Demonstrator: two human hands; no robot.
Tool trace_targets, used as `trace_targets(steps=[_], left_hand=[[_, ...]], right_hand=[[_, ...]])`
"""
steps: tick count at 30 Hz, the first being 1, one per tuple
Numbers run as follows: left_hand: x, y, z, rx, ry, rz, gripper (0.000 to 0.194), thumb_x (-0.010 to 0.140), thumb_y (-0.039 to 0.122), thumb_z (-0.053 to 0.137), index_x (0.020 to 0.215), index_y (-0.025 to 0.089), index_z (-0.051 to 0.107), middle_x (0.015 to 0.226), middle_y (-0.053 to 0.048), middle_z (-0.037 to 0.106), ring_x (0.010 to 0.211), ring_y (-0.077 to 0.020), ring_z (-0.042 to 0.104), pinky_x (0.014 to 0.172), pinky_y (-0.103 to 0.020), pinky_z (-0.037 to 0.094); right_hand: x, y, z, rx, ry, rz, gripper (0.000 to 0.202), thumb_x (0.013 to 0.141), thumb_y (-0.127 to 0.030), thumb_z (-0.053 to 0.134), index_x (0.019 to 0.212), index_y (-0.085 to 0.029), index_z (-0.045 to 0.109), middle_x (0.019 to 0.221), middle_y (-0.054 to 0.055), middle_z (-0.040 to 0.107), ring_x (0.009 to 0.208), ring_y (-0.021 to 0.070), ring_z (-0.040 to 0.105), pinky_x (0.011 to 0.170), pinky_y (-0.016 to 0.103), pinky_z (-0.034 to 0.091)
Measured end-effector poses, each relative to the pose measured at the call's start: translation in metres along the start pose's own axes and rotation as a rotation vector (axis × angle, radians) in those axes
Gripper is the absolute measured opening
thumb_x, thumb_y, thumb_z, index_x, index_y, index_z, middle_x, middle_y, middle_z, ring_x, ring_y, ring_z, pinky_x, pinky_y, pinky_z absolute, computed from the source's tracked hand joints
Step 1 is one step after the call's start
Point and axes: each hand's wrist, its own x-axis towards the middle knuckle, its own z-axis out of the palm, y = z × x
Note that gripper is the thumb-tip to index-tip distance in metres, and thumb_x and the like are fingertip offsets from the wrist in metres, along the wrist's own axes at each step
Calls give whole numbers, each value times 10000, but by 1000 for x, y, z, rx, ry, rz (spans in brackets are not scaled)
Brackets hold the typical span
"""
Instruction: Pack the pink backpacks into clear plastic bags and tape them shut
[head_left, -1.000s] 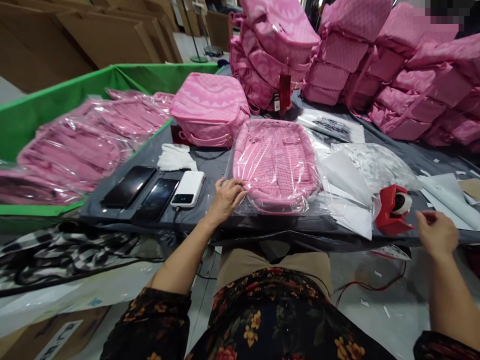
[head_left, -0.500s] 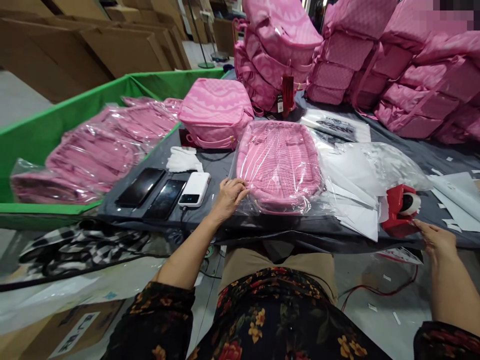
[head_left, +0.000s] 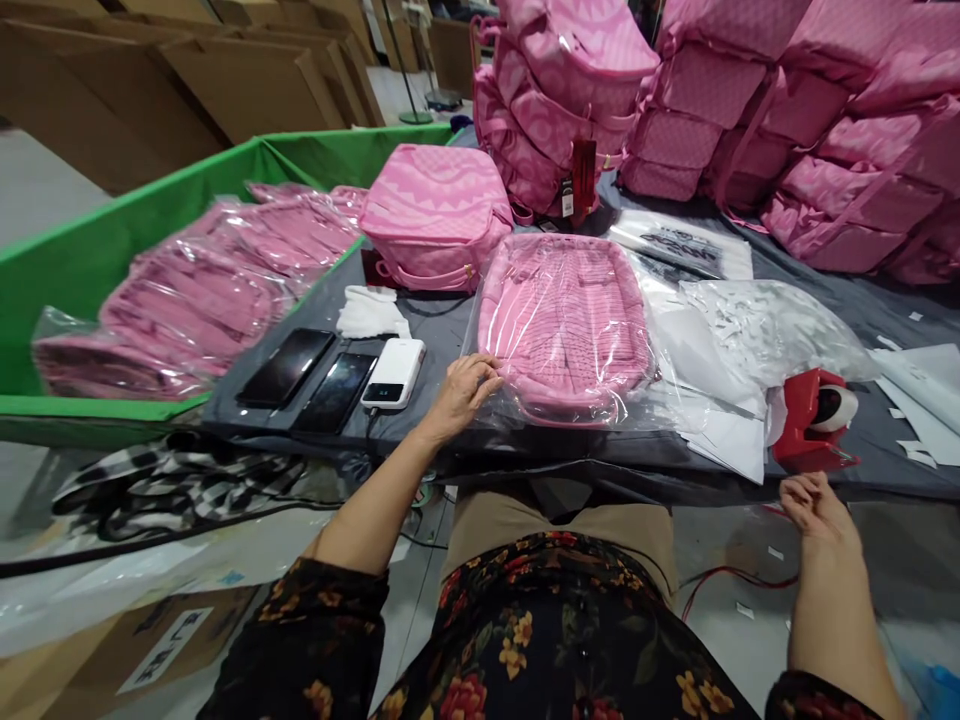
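Note:
A pink backpack (head_left: 566, 310) lies flat in a clear plastic bag (head_left: 525, 408) at the table's front edge, straps upward. My left hand (head_left: 466, 395) is at the bag's lower left corner, its curled fingers gripping the plastic edge. Just in front of the red tape dispenser (head_left: 814, 420), my right hand (head_left: 817, 510) hangs off the table's edge. Its fingers are pinched together; whatever sits between them is too small to make out. The dispenser carries a roll of tape (head_left: 838, 408).
Left of the backpack lie a white power bank (head_left: 394, 373), two dark phones (head_left: 286, 368) and white gloves (head_left: 371, 312). A green bin (head_left: 172, 205) holds several bagged pink backpacks. More pink bags (head_left: 697, 110) are stacked behind. White papers (head_left: 724, 440) lie right.
My right hand has left the tape dispenser and moved left and toward my body, its fingers pinched. My left hand stays at the bag's corner.

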Motion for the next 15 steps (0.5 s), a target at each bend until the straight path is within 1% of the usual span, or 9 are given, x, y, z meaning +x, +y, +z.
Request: trace_targets(steps=[1,3,5,7,9,11,13,14,15], left_hand=[[1,0,0,-2,-3,-8,200,980,341,507,853,201,572,1153,-80,689,1128,-210,594,1070,-399,395],[2,2,1,-3,-9,-20,198,982,335,514,849,200,572,1150,-78,691,1118,-210,600,1067,-402,396],[4,2,2,6,-8,-30,189,979,324,527,846,199,574,1146,-75,695,1108,-212,603,1060,-404,397],[5,3,3,18,-4,-37,181,977,315,538,844,198,578,1139,-72,698,1098,-215,604,1050,-405,398],[6,3,4,20,0,-35,178,982,309,540,851,198,585,1139,-71,698,1095,-216,606,1045,-406,397],[6,3,4,16,3,-31,179,991,306,539,860,196,591,1139,-71,695,1094,-215,609,1045,-406,392],[6,3,5,16,2,-31,181,998,304,540,865,194,595,1136,-70,694,1091,-214,612,1043,-405,387],[6,4,6,15,1,-32,180,1000,302,543,867,193,597,1135,-68,694,1092,-213,613,1045,-406,383],[6,4,6,11,1,-33,177,1001,298,546,870,191,599,1135,-67,694,1094,-213,614,1050,-408,379]], right_hand=[[-7,0,15,41,-28,46,524,704,-250,766,604,-175,256,536,-59,186,426,30,177,351,150,206],[-27,-4,48,118,-100,53,555,720,-279,796,650,-168,256,572,-74,167,453,25,149,366,112,196],[-52,-11,84,144,-305,-62,583,733,-414,838,682,-182,306,579,-85,152,470,42,123,373,124,176],[-75,-21,126,76,-569,-184,571,796,-528,798,700,-198,342,544,-83,161,462,67,138,395,167,194],[-93,-33,175,-116,-861,-297,524,838,-533,764,705,-201,382,531,-67,265,473,80,235,453,205,261],[-102,-42,233,-426,-1191,-430,475,858,-554,741,728,-188,467,632,-20,441,563,94,372,531,234,316],[-104,-43,293,-708,-1462,-569,429,912,-534,687,766,-167,517,722,3,508,640,99,403,604,246,323],[-104,-41,321,-838,-1530,-658,387,936,-500,667,799,-163,535,738,1,522,651,97,397,627,246,308],[-102,-38,347,-987,-1556,-747,333,945,-453,668,830,-162,552,740,-5,533,652,95,393,639,246,283]])
